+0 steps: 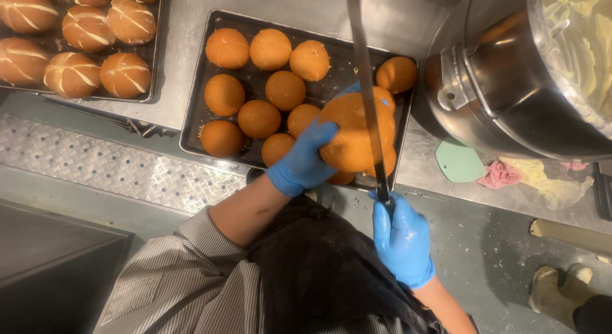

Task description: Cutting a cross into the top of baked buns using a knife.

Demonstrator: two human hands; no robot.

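Note:
My left hand (305,158), in a blue glove, grips a round golden-brown bun (349,137) held up above the near right corner of a dark baking tray (193,120). In my blue-gloved right hand (401,239) is the handle of a long knife (364,85). Its blade runs away from me and crosses the right part of the held bun. Several more plain buns (259,118) lie on the tray.
A second tray (155,59) at the far left carries buns with white stripes. A large steel mixing bowl (510,98) with pale cream stands at the right. A green scraper (460,162) and crumpled cloths (510,174) lie near it. A shoe (560,289) shows on the floor.

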